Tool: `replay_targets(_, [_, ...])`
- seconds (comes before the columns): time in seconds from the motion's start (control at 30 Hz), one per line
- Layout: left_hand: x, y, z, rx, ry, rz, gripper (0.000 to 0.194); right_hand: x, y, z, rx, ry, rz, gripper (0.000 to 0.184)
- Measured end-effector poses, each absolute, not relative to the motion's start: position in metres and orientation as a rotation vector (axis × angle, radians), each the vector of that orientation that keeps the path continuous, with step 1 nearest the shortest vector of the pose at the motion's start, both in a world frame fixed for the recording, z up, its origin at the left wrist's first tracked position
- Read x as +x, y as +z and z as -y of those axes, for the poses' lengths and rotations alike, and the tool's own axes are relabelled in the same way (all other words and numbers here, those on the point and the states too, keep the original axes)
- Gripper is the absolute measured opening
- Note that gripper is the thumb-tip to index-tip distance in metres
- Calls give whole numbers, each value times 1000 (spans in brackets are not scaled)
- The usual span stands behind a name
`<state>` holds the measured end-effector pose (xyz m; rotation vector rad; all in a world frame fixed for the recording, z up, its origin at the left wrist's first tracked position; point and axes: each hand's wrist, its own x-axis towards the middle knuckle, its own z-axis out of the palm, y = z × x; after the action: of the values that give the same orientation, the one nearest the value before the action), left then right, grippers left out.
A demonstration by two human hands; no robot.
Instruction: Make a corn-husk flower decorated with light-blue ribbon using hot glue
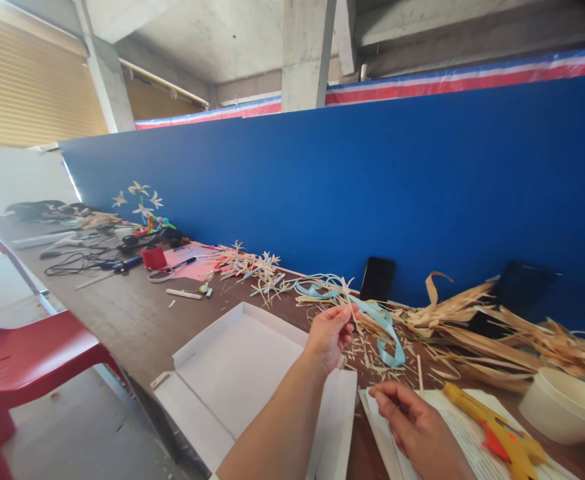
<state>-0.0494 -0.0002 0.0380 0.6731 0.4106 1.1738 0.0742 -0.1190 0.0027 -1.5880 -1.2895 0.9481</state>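
Note:
My left hand [329, 335] is raised over the brown table [122, 313] with its fingers pinched on the stem of a small straw flower [346, 288]. A light blue ribbon [381, 321] curls just beyond that hand. My right hand [412, 421] rests on an open book [459, 427] near the table's front; its fingers are loosely curled and nothing shows in them. A yellow glue gun [497, 430] lies on the book beside my right hand.
An open white cardboard box [232, 367] lies under my left arm. Dried husk strips [482, 333], a white bowl [567, 403], a black phone [377, 279], straw flowers [252, 265], a red cup [153, 257] and cables crowd the table along the blue partition [372, 187]. A red chair [27, 367] stands left.

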Motion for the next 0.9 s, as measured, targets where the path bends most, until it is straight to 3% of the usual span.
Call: replay_targets(0.9, [-46,41,7,831,1110,-434,39,76,-3,116,-1538,1016,1245,34])
